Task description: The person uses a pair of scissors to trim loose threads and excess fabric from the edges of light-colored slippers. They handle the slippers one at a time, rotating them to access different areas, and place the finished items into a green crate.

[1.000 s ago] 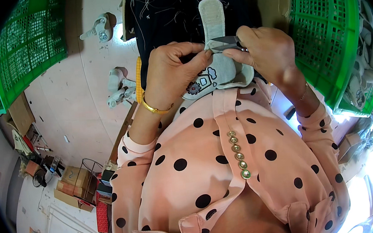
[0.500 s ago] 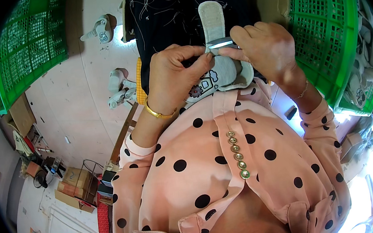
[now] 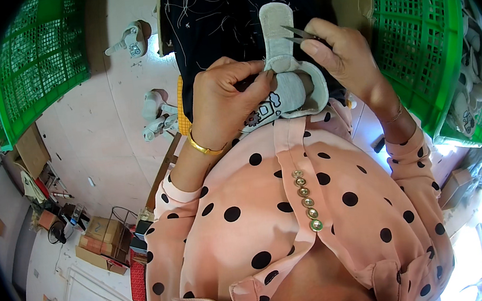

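Note:
A small pale fabric child's shoe (image 3: 290, 90) with a cartoon vehicle on it lies at my lap, its opening turned to the right. Its long whitish strap (image 3: 277, 28) points away from me. Thumb and forefinger of my left hand (image 3: 218, 94) pinch the shoe near the base of this strap; the fingertips partly hide that spot. To the right, my right hand (image 3: 348, 59) holds thread snips (image 3: 299, 33). Their two blades are spread and point left at the strap, with the tips over or beside its right edge.
Loose threads cling to the dark cloth (image 3: 215, 31) over my lap. Green plastic crates stand left (image 3: 41, 59) and right (image 3: 416, 46), with more pale shoes (image 3: 479, 63) beyond the right one. Several shoes (image 3: 134, 40) lie on the floor at left. Cardboard boxes (image 3: 101, 236) sit lower left.
My right hand has drawn the snips away from the strap's base, toward the far right, and the blades now stand apart. My left hand keeps its pinch on the shoe.

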### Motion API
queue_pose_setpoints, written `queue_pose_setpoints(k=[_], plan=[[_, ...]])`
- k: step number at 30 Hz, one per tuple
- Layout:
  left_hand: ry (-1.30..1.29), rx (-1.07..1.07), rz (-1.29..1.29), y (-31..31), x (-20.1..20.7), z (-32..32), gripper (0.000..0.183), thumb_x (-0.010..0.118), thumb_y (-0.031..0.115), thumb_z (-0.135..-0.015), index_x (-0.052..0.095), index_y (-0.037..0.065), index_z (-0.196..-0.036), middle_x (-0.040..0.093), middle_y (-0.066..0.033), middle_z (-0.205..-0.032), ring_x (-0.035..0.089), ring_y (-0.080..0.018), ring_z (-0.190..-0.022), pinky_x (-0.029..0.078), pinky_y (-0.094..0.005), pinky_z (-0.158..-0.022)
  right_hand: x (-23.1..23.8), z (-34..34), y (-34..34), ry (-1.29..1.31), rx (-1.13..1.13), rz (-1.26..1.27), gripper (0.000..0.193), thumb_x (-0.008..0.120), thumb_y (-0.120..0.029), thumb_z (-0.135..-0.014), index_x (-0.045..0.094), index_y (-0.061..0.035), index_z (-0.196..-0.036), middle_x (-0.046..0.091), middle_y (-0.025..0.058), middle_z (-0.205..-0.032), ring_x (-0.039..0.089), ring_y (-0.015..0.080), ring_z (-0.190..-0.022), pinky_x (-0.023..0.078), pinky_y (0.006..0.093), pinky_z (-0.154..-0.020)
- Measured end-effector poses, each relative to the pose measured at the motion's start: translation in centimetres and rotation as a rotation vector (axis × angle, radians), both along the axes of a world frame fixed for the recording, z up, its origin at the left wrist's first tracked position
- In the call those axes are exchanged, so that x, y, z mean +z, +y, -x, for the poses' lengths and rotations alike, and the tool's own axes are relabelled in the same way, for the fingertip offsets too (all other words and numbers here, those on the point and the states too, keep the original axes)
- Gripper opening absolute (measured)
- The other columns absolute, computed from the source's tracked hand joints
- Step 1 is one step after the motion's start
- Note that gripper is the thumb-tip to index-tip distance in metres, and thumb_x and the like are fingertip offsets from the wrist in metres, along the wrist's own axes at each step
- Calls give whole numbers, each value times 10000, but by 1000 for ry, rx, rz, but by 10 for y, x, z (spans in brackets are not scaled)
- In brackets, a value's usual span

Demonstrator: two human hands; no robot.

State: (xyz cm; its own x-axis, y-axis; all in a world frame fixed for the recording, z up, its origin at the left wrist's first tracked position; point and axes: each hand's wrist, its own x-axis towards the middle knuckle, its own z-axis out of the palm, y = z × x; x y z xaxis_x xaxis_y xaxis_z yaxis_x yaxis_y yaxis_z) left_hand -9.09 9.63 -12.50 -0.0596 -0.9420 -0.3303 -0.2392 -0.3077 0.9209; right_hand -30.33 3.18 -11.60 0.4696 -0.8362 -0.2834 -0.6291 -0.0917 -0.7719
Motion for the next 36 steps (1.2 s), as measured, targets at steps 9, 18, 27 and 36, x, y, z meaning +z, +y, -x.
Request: queue_pose_setpoints(k=[9,18,27,36], plan=[[74,29,-56,-4,8,5,174,749,146,-816,721,13,-925,673,-49,-716,567,-118,-603,458,-254,-548,-26,-4,1,-394,-87,-362,310,664,-267,-917,610,32,-859,444,-25,-665,375,40,-643,365,228,-544],[-320,195,364,-20,-20,-31,78,694,89,-847,683,49,-913,671,-68,-841,608,-212,-774,476,-309,-685,-6,-12,-7,-358,-154,-535,328,633,-303,-933,616,8,-831,462,-52,-667,401,29,-621,371,215,-541],[-147,-42,198,-17,5,-31,286,781,143,-801,714,68,-1069,652,-107,-1012,626,-137,-771,506,-279,-690,-7,-15,-14,-281,-145,-544,339,627,-321,-930,622,1,-825,472,-51,-652,406,34,-589,371,224,-520],[331,-47,-364,-24,6,-15,183,724,118,-868,719,-33,-972,684,-21,-784,557,-26,-643,430,-157,-573,-17,-17,-5,-181,-137,-96,344,691,-367,-877,602,-38,-830,543,37,-618,495,150,-534,422,279,-514]])
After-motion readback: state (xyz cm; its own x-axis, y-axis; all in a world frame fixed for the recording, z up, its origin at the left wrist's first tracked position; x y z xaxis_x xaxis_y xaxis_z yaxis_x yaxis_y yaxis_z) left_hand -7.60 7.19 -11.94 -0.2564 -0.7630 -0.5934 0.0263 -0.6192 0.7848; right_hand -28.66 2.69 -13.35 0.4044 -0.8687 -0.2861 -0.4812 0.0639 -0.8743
